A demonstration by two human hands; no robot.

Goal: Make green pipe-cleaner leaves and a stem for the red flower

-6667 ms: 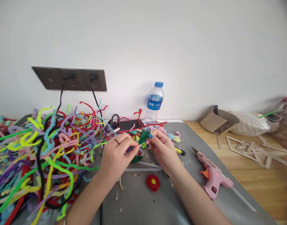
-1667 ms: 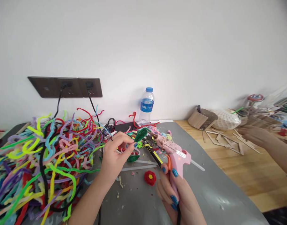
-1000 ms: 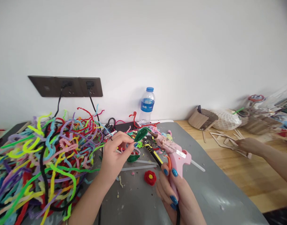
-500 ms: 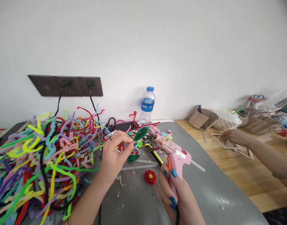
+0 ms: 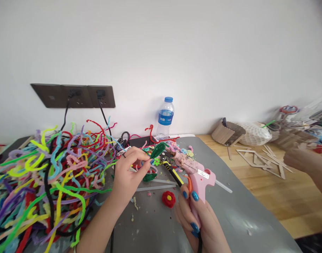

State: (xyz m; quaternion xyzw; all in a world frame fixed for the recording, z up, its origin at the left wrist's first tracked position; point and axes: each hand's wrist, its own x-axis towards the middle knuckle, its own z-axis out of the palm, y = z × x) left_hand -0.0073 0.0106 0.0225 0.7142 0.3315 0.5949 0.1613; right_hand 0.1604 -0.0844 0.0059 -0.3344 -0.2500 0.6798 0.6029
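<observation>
Between the thumb and fingers of my left hand (image 5: 131,172) is pinched a dark green pipe-cleaner leaf (image 5: 158,150), its tip pointing up and right. My right hand (image 5: 197,214) is wrapped round the handle of a pink hot glue gun (image 5: 196,168), a clear glue stick (image 5: 224,186) jutting from its back end. The stained nozzle lies close to the leaf; I cannot tell whether they touch. A red pipe-cleaner flower (image 5: 168,199) with a yellow centre rests on the grey mat between my hands. Yellow-and-black handled pliers (image 5: 173,174) lie behind the glue gun.
A large heap of coloured pipe cleaners (image 5: 55,182) covers the left side. A water bottle (image 5: 165,117) stands against the wall, below and right of the sockets (image 5: 73,96). At right, another person's hand (image 5: 300,160) is over the wooden table near wooden sticks (image 5: 255,160).
My hands, the leaf and the glue gun have barely moved. The other person's hand has drawn back to the right, away from the wooden sticks, uncovering more of them.
</observation>
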